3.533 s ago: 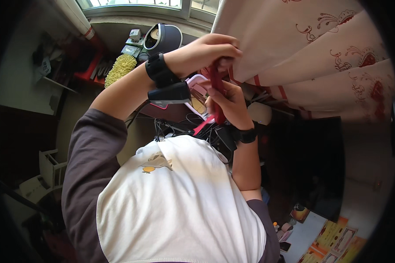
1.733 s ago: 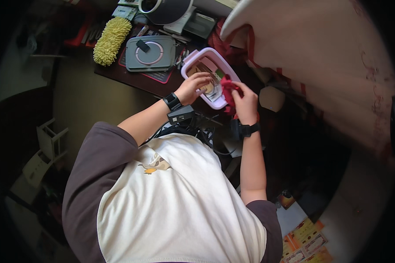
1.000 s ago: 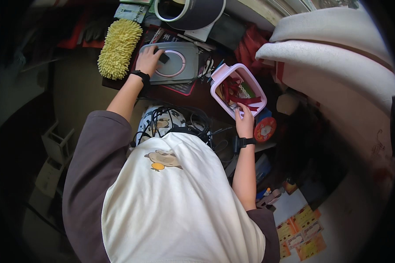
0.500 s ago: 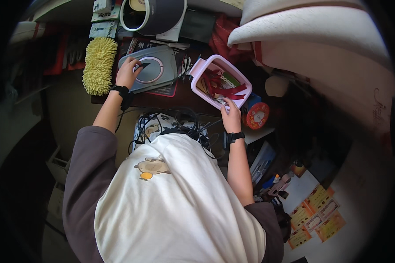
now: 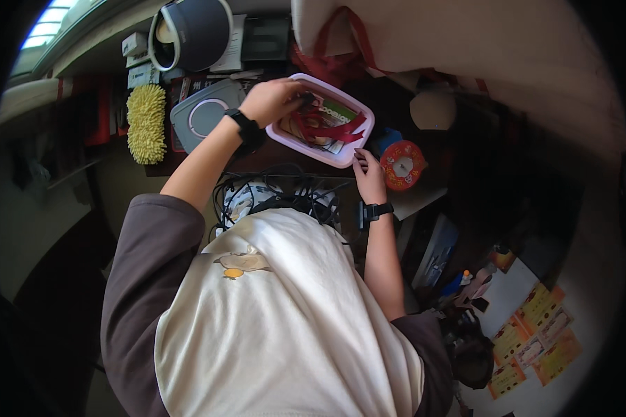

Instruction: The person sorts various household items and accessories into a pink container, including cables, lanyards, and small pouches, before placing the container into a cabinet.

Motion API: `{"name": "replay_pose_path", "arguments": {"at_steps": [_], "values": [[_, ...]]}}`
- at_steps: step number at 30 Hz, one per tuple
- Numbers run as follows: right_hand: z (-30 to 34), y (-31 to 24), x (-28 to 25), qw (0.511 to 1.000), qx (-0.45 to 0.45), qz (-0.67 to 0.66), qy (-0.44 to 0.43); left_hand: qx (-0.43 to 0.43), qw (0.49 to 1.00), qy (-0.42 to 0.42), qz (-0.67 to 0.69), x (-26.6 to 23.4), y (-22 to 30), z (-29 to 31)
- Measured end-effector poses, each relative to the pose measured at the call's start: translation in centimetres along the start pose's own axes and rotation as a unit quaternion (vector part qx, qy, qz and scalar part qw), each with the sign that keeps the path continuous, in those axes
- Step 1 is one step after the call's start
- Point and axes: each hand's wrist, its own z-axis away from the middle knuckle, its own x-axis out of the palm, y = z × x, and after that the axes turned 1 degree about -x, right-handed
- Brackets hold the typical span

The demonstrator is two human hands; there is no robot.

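Observation:
A pale pink storage basket (image 5: 311, 154) stands on the dark desk. A dark red ribbon (image 5: 330, 132) and a green-and-white packet (image 5: 341, 110) lie inside it. My left hand (image 5: 274, 101) reaches over the basket's left end, its fingers closed around a small black object (image 5: 305, 99) whose kind I cannot make out. At the near right corner, my right hand (image 5: 370, 175) pinches the basket's rim between thumb and fingers. Left of the basket lies a grey lid (image 5: 181, 119) with a pale pink ring handle (image 5: 207, 117), partly hidden by my left arm.
A yellow chenille duster (image 5: 146, 125) lies at the desk's left end. Behind sits a dark visor (image 5: 203, 35). A round red container (image 5: 403, 165) is right of my right hand. Black cables (image 5: 285, 184) tangle below the desk edge. A pale cloth (image 5: 466, 62) hangs at the far right.
My left hand has moved right from the grey lid to the basket, carrying the small black object. My right hand stays at the basket's rim. The view has shifted somewhat.

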Motion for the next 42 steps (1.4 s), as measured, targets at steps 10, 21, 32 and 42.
{"name": "replay_pose_path", "arguments": {"at_steps": [10, 21, 32, 42], "values": [[0.6, 4.7, -3.7, 0.976, 0.067, -0.207, -0.003, -0.161, 0.920, -0.032, 0.356, 9.5, -0.4, -1.9], [-2.5, 4.7, -4.7, 0.976, 0.051, -0.208, -0.027, -0.435, 0.822, 0.167, 0.327, 6.8, -13.0, 9.2], [5.9, 3.2, -1.6, 0.973, 0.136, -0.174, 0.063, -0.373, 0.927, -0.022, -0.035, 7.8, -14.7, 3.7], [5.7, -2.6, 1.2, 0.986, 0.085, -0.098, 0.108, -0.261, 0.913, -0.018, 0.314, 0.8, -12.1, 7.8]]}}
